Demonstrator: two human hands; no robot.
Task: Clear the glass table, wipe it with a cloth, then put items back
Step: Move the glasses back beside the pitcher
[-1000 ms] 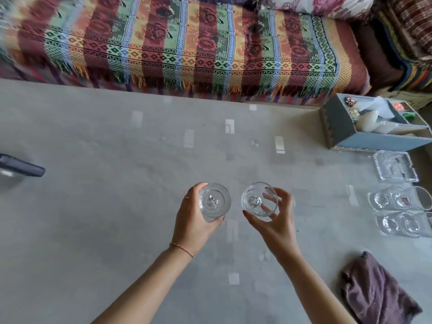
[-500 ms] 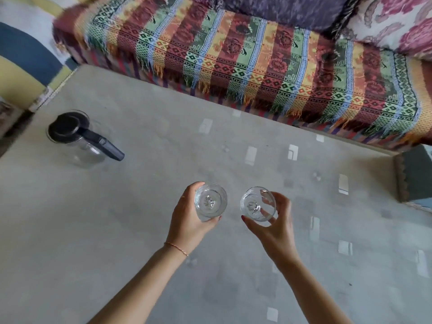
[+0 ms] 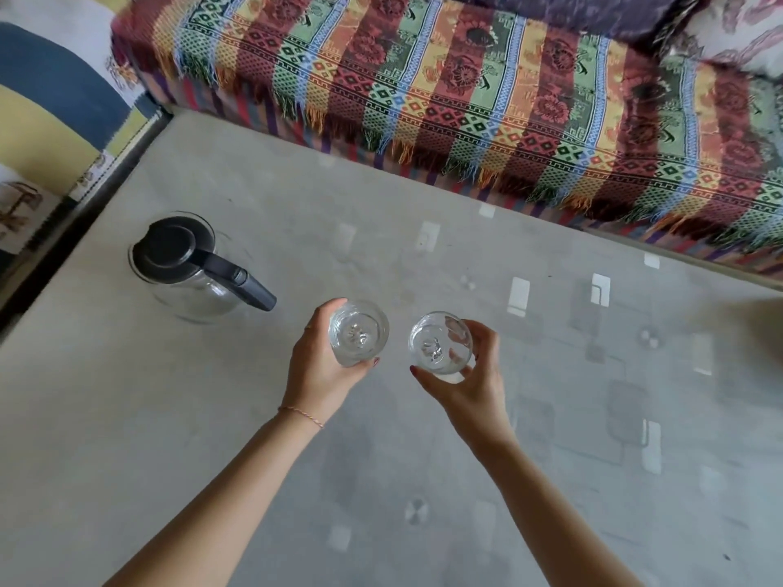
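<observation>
1. Seen from above, looking down past two bare forearms at a glass table (image 3: 127, 417) with a pale grey surface showing beneath it.
2. Left hand (image 3: 322, 366): fingers and thumb curled round a clear drinking glass (image 3: 358, 332), held upright above the table, mouth facing the camera. Thin bracelet (image 3: 301, 415) at the left wrist.
3. Right hand (image 3: 474, 379): fingers (image 3: 483, 332) and thumb spread and curled round a second clear glass (image 3: 440, 343), also held in the air with its mouth towards the camera.
4. The two glasses side by side near the middle of the view, close together but not touching.
5. Glass jug (image 3: 186, 269) with a black lid and black handle standing on the table to the left of the hands, near the far left corner; handle pointing towards the left-hand glass, apart from it.
6. Beyond the table's far edge, a sofa covered by a striped woven throw (image 3: 466, 86) in red, green, orange and blue, with a fringe hanging along its front.
7. Purple cushion (image 3: 572, 10) at the top, and part of a floral cushion (image 3: 737, 31) at the top right.
8. Patterned rug (image 3: 46, 103) in blue, yellow and white on the floor at the left, past the table's edge.
</observation>
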